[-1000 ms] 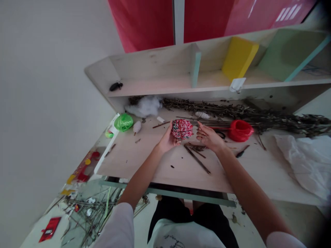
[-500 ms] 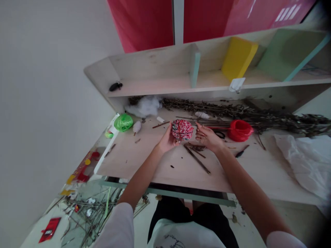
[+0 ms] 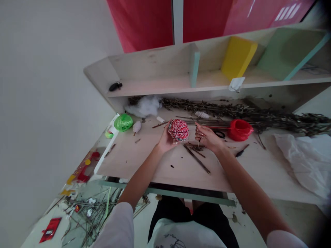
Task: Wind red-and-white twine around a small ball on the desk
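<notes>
A white wall (image 3: 51, 103) fills the left of the view and red cabinet doors (image 3: 139, 24) stand at 12 o'clock, above a pale wooden shelf unit (image 3: 155, 69) holding a yellow block (image 3: 238, 58) and a green panel (image 3: 287, 51). Below it spreads a wooden desktop (image 3: 160, 172), with a crumpled white plastic sheet (image 3: 302, 162) at its 3 o'clock end and a long bundle of dried branches (image 3: 232, 110) along its far edge. A pile of loose twigs (image 3: 90, 213) lies on the floor at 7 o'clock. Near the middle of the desktop, the left hand (image 3: 167, 141) cups a red-and-white twine ball (image 3: 178, 130) from below, its fingers curled together against the ball, which is held above the desk. The right hand (image 3: 208, 137) sits just beside the ball at its 3 o'clock, fingers curled and close together; whether they pinch a fine strand is too small to tell. Past that hand lie a red raffia roll (image 3: 240, 130) and black-handled scissors (image 3: 219, 134). A green raffia roll (image 3: 123, 122) lies at 9 o'clock from the ball, white cotton wadding (image 3: 143, 106) at 10 o'clock, and thin dark sticks (image 3: 196, 158) at 5 o'clock.
</notes>
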Demonstrator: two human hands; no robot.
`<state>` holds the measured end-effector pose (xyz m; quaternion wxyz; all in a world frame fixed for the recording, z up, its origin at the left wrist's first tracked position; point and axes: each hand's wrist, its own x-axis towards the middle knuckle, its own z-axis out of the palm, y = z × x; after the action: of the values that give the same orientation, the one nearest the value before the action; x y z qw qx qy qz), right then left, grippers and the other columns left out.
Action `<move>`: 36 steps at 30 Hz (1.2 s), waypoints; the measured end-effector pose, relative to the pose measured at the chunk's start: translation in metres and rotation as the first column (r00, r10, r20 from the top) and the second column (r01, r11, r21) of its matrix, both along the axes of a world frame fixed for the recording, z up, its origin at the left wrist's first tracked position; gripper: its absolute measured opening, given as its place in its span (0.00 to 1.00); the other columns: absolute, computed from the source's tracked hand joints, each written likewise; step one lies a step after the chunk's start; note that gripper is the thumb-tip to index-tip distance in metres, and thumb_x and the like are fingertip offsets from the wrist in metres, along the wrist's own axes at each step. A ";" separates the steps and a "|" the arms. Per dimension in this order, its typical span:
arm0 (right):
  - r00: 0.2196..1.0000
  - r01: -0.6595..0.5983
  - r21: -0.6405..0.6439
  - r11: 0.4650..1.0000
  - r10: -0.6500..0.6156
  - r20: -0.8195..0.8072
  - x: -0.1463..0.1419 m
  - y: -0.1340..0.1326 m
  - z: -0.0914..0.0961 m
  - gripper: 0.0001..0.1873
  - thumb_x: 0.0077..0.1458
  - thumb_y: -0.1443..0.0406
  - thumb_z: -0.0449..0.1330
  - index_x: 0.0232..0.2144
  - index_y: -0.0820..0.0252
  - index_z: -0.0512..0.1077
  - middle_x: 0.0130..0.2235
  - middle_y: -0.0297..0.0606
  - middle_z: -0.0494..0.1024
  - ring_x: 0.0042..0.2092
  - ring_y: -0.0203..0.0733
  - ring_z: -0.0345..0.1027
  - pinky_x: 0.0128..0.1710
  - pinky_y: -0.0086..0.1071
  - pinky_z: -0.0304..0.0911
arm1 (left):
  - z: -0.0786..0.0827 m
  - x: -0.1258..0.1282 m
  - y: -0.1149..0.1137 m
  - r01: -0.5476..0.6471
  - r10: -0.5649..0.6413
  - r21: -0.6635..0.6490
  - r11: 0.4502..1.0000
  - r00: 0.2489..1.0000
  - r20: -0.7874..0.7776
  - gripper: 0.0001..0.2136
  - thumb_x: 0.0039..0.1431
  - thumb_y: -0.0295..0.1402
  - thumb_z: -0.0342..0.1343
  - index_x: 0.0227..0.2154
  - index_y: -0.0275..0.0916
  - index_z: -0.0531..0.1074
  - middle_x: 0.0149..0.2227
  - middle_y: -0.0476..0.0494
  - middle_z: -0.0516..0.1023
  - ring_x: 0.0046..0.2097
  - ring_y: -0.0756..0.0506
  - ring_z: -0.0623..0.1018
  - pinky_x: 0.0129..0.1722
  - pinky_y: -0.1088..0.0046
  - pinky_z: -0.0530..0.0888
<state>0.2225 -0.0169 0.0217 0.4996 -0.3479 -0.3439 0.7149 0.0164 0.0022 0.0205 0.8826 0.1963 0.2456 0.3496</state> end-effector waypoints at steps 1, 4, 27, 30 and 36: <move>1.000 -0.001 -0.004 1.000 0.001 -0.006 0.000 0.000 0.000 0.20 0.38 0.54 0.72 0.31 0.55 0.70 0.20 0.23 0.47 0.22 0.29 0.41 0.22 0.26 0.49 | 0.001 0.001 0.000 0.010 -0.010 -0.008 1.000 1.000 0.019 0.30 0.61 0.56 0.40 0.44 0.32 0.74 0.35 0.35 0.80 0.27 0.45 0.79 0.22 0.75 0.73; 1.000 -0.004 -0.012 1.000 0.004 -0.003 0.000 0.001 -0.001 0.20 0.38 0.54 0.72 0.29 0.56 0.69 0.20 0.23 0.47 0.22 0.29 0.40 0.23 0.26 0.48 | 0.005 0.003 -0.003 0.030 -0.029 -0.029 0.999 0.999 0.041 0.31 0.63 0.53 0.38 0.46 0.30 0.73 0.38 0.29 0.79 0.28 0.44 0.79 0.22 0.75 0.72; 1.000 0.014 -0.022 1.000 -0.014 0.004 0.000 0.000 -0.001 0.19 0.40 0.55 0.71 0.31 0.55 0.70 0.21 0.23 0.46 0.23 0.30 0.39 0.23 0.26 0.49 | 0.012 0.002 -0.003 -0.001 0.001 0.003 1.000 1.000 -0.025 0.30 0.60 0.57 0.42 0.46 0.36 0.74 0.36 0.34 0.80 0.24 0.48 0.75 0.13 0.82 0.52; 1.000 0.019 -0.026 0.999 -0.018 0.026 0.000 -0.001 0.001 0.20 0.39 0.54 0.71 0.32 0.55 0.70 0.21 0.23 0.47 0.23 0.30 0.39 0.24 0.27 0.49 | 0.009 0.000 -0.002 -0.010 0.009 -0.009 1.000 1.000 -0.019 0.30 0.59 0.57 0.45 0.46 0.35 0.74 0.33 0.36 0.80 0.26 0.47 0.77 0.13 0.82 0.54; 1.000 0.001 -0.024 1.000 -0.001 0.011 -0.002 -0.002 0.003 0.19 0.40 0.54 0.71 0.31 0.55 0.70 0.20 0.23 0.45 0.23 0.31 0.37 0.23 0.28 0.46 | 0.004 -0.001 -0.001 -0.031 0.030 -0.031 0.999 0.999 -0.027 0.29 0.62 0.54 0.40 0.46 0.34 0.73 0.34 0.36 0.80 0.30 0.44 0.79 0.16 0.80 0.63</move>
<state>0.2204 -0.0186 0.0252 0.4939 -0.3580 -0.3380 0.7167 0.0155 0.0017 0.0248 0.8768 0.1831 0.2657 0.3565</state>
